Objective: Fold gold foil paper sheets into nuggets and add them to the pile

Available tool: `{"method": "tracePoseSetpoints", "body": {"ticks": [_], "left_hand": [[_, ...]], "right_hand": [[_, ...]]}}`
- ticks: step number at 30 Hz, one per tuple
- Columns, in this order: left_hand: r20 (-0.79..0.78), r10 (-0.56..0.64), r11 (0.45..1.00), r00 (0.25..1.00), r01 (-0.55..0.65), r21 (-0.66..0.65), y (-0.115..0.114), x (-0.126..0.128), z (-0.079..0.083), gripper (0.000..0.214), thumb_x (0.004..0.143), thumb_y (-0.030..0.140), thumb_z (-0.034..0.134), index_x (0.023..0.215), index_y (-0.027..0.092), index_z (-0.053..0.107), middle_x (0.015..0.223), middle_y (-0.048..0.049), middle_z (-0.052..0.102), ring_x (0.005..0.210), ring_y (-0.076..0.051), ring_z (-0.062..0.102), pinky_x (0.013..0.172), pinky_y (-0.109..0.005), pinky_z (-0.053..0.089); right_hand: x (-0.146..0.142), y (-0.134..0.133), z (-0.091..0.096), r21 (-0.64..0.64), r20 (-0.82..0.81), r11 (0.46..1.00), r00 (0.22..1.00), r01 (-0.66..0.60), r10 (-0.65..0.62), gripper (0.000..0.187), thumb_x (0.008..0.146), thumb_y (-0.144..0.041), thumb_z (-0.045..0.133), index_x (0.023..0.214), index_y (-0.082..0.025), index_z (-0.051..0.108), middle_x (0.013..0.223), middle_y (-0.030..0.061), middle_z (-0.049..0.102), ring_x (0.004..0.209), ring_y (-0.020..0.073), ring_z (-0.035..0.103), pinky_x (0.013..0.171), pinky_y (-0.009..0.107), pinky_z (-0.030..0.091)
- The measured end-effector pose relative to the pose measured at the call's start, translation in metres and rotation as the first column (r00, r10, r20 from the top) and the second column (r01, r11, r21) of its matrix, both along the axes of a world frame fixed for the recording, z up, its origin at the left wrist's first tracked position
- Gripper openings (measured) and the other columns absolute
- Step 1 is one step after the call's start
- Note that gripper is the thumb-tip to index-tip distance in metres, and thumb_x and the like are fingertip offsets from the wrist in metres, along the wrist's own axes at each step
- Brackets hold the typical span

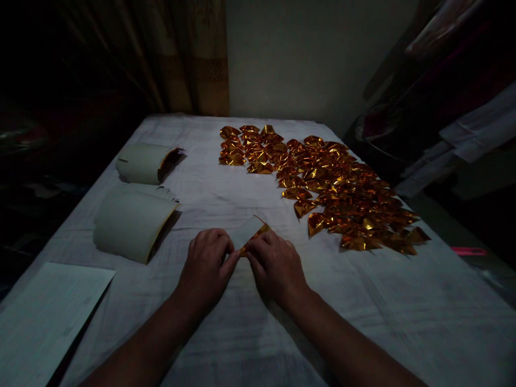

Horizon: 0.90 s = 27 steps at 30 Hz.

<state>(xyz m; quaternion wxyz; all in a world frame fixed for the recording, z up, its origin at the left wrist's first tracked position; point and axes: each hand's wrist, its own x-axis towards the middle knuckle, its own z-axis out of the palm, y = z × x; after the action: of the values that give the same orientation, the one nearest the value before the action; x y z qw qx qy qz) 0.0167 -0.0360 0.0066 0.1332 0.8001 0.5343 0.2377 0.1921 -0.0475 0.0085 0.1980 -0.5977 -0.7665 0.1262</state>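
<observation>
Between my two hands is a small sheet of gold foil paper [246, 231], pale on one face and shiny gold where its near edge is turned over. My left hand [208, 257] pinches its left corner, fingers curled. My right hand [277, 261] is closed on the right side of the same sheet, thumb and fingers pressed at the folded edge. Parts of the sheet are hidden behind my fingers. Beyond and to the right lie many folded gold foil pieces [322, 172] in a spread of rows.
Two curved stacks of pale-backed sheets, a nearer one [133, 223] and a farther one [141, 163], rest at the left. A flat pale sheet [60, 317] lies at the near left edge of the cloth-covered table [363, 322]. A wall [314, 59] and curtain [177, 59] stand behind.
</observation>
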Motion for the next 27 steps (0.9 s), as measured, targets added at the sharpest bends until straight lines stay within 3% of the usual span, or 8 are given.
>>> {"method": "tracePoseSetpoints", "body": {"ticks": [10,21,27], "left_hand": [[-0.027,0.011,0.999,1.0,-0.012,-0.034,0.001,0.0,0.0,0.011,0.091,0.028,0.061,0.084,0.023,0.054,0.098,-0.0027,0.06,0.099,-0.025,0.052,0.086,-0.04,0.039],[-0.014,-0.023,0.999,1.0,0.023,-0.031,0.002,-0.004,0.0,0.004,0.091,0.019,0.059,0.09,0.023,0.058,0.101,-0.0029,0.062,0.1,-0.024,0.052,0.088,-0.041,0.04],[-0.031,-0.136,0.985,0.99,0.139,0.101,-0.003,-0.005,0.001,0.018,0.094,0.02,0.059,0.1,0.031,0.072,0.104,-0.0034,0.063,0.101,-0.024,0.055,0.089,-0.042,0.04]], "right_hand": [[-0.006,0.004,0.006,-0.016,0.065,1.0,0.998,0.026,-0.024,0.01,0.092,-0.031,0.066,0.086,-0.023,0.067,0.092,0.0034,0.065,0.088,0.0202,0.06,0.072,0.032,0.032],[0.008,-0.002,-0.003,0.026,0.089,0.998,0.994,0.061,-0.063,0.004,0.092,-0.025,0.066,0.09,-0.023,0.066,0.092,0.0045,0.064,0.091,0.0226,0.057,0.075,0.034,0.031],[0.008,-0.002,-0.003,0.035,0.065,0.997,0.995,0.069,-0.071,0.007,0.092,-0.026,0.066,0.088,-0.022,0.064,0.091,0.004,0.064,0.09,0.0219,0.057,0.076,0.034,0.031]]}}
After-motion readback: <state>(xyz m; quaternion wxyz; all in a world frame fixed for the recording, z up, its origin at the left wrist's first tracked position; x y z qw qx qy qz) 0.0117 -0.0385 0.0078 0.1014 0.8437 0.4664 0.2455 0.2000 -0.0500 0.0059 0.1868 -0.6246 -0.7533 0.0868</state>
